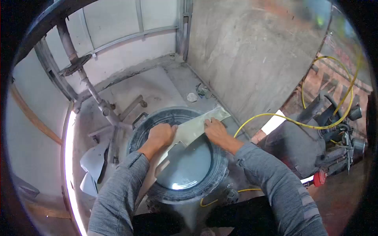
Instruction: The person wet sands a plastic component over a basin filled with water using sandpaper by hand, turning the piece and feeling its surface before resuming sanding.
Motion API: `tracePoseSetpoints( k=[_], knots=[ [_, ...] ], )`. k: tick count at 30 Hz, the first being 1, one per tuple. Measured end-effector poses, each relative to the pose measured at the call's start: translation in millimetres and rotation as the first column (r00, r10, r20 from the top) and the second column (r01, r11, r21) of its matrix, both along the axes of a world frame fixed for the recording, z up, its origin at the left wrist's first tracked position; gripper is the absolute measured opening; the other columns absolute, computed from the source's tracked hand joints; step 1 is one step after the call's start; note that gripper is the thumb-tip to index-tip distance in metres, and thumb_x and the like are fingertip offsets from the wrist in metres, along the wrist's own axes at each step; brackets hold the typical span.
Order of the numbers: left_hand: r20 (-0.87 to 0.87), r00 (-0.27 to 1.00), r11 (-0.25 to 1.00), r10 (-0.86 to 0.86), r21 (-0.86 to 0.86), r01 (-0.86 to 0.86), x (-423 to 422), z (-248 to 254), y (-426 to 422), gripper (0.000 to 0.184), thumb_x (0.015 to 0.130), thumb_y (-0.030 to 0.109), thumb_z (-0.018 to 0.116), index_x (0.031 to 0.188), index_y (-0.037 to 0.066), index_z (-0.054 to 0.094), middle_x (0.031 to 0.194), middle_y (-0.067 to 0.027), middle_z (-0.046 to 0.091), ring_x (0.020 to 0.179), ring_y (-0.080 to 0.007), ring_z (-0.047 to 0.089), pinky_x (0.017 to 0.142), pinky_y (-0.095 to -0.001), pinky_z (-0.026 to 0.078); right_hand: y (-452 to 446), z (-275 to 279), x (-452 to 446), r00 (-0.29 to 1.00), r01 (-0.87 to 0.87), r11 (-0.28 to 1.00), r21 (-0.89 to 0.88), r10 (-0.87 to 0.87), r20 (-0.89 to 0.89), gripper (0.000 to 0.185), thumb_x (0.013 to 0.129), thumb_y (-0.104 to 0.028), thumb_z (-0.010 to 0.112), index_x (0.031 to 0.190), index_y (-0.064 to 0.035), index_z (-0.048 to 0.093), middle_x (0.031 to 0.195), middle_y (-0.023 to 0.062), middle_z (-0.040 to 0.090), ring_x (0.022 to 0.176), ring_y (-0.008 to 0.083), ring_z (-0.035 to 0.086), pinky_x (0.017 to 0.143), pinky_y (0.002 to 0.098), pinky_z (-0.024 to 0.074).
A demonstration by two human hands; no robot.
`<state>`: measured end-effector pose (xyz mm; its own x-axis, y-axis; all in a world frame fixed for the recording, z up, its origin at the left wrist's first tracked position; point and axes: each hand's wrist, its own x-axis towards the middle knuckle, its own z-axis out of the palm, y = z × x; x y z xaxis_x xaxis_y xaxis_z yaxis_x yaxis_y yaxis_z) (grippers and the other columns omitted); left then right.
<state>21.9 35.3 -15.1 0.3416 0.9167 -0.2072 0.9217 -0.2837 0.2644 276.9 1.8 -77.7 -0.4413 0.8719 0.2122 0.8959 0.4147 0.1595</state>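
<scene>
A long, pale, flat panel with a notched lower edge (191,128) lies slantwise over a round dark tub (221,169) of cloudy water (189,163). My left hand (160,136) is closed in a fist on the panel's left part, its fingertips hidden. Farther right, my right hand (217,133) grips the panel near its far end, with the fingers bent over the top face. Whether the panel rests on the tub's rim or is held just above it, I cannot tell.
An air compressor (293,145) with a yellow hose (271,115) stands at the right. A metal stand (108,112) is on the left, by white curved pieces (93,163). A large board (252,55) leans behind the tub; a pale lump (191,97) lies on the floor.
</scene>
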Motion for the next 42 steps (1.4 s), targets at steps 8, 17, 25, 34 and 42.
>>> tracePoseSetpoints(
  k=[8,17,25,34,42],
  knots=[
    [0.079,0.997,1.0,0.012,-0.022,-0.011,-7,-24,-8,0.064,0.101,0.047,0.034,0.095,-0.007,0.068,0.099,-0.0306,0.066,0.097,-0.0467,0.063,0.088,-0.0528,0.048,-17,3,-25,0.895,-0.003,0.993,-0.119,-0.05,-0.443,0.025,0.083,-0.02,0.066,0.099,-0.0001,0.07,0.09,0.0174,0.062,0.085,0.0352,0.061,0.077,0.0448,0.0501],
    [0.125,0.99,0.996,0.06,-0.069,-0.052,-16,-49,-7,0.069,0.1,0.051,0.034,0.09,-0.008,0.069,0.095,-0.0328,0.065,0.095,-0.0485,0.063,0.088,-0.0527,0.049,-16,-1,-26,0.916,-0.135,0.985,-0.106,0.083,-0.393,0.022,0.08,-0.023,0.07,0.081,-0.0008,0.069,0.083,0.0172,0.061,0.083,0.0344,0.062,0.075,0.0451,0.0515],
    [0.145,0.989,0.997,0.01,-0.08,0.002,-17,-48,-3,0.069,0.1,0.051,0.035,0.088,-0.008,0.068,0.092,-0.0333,0.065,0.093,-0.0481,0.063,0.086,-0.0525,0.049,-8,-7,-31,0.945,-0.11,0.987,-0.116,0.068,-0.318,0.021,0.081,-0.021,0.068,0.076,-0.001,0.07,0.083,0.0163,0.062,0.084,0.0327,0.063,0.076,0.0437,0.0523],
    [0.154,0.988,0.997,0.028,-0.071,-0.017,-15,-46,-6,0.068,0.099,0.05,0.036,0.088,-0.008,0.068,0.092,-0.0329,0.065,0.093,-0.0478,0.063,0.085,-0.0525,0.049,1,-6,-31,0.96,-0.072,0.995,-0.073,0.049,-0.274,0.022,0.081,-0.023,0.067,0.077,-0.0019,0.07,0.082,0.0156,0.063,0.081,0.0323,0.064,0.074,0.0438,0.0525],
    [0.148,0.987,0.995,0.068,-0.077,-0.057,-15,-44,-10,0.068,0.099,0.052,0.036,0.089,-0.007,0.069,0.094,-0.0326,0.065,0.094,-0.0477,0.064,0.086,-0.0526,0.049,-13,4,-31,0.944,-0.059,0.97,-0.236,-0.023,-0.329,0.026,0.082,-0.028,0.068,0.082,-0.0022,0.073,0.088,0.0172,0.064,0.089,0.0342,0.065,0.077,0.0449,0.054]
  ],
)
